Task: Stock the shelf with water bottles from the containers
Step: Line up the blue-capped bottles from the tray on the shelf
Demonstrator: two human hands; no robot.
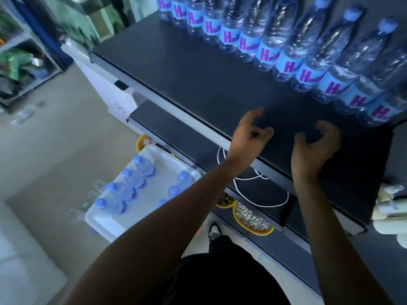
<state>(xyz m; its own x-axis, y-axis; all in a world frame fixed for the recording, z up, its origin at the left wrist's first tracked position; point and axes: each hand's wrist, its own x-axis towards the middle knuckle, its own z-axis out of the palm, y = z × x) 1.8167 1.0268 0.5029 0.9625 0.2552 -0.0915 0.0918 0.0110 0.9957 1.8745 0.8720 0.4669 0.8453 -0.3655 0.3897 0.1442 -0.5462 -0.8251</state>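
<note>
A row of several clear water bottles with blue labels and blue caps stands along the back of the dark shelf. My left hand and my right hand hover over the shelf's front edge, fingers curled apart, holding nothing. Below to the left, a white container on the floor holds several more bottles standing upright; my left forearm hides part of it.
Lower dark shelves carry a white cable loop and yellow bowls of food. White paper items sit at the right edge. A blue rack stands far left across the grey floor. My shoe is below.
</note>
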